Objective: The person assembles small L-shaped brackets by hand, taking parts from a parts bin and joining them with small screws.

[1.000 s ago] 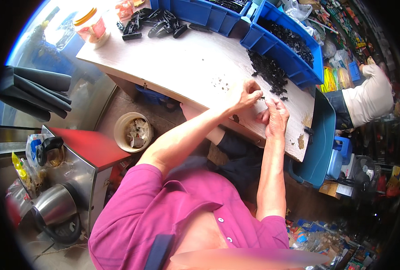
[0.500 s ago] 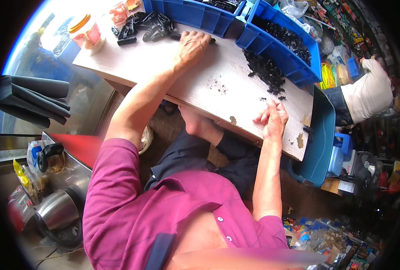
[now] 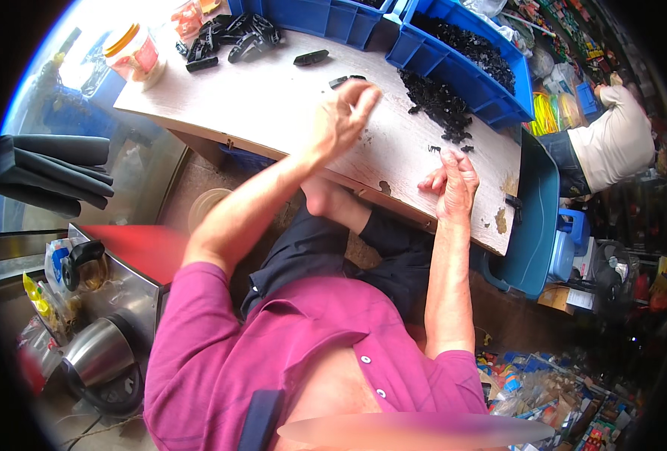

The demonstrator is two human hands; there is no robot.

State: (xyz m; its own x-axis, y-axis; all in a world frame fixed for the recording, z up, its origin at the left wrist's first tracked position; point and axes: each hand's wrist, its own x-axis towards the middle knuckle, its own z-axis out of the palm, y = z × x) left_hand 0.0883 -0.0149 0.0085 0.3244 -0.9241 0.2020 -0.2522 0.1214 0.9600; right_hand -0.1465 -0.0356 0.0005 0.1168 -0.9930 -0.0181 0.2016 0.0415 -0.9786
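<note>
My left hand (image 3: 345, 120) hovers over the white table (image 3: 303, 98), its fingers bent and smeared by motion. Just beyond it lies a long black plastic piece (image 3: 346, 80), and another black piece (image 3: 311, 57) rests farther back. My right hand (image 3: 454, 184) is at the table's right part, thumb and forefinger pinched together; what is between them is too small to make out. Tiny black parts (image 3: 466, 148) lie by its fingertips, in front of a spilled heap of small black parts (image 3: 435, 105). Longer black pieces (image 3: 255, 34) are piled at the back left.
Blue crates (image 3: 461, 64) with black parts line the table's back. A jar (image 3: 134, 56) with an orange lid stands at the left corner. Beside the table's right edge is a teal bin (image 3: 525, 240). Another person (image 3: 611, 139) bends over at far right. A kettle (image 3: 101, 353) stands lower left.
My left hand has come off the black piece at the back and moved right and nearer. Two separate black pieces now show there. My right hand stays pinched in nearly the same place.
</note>
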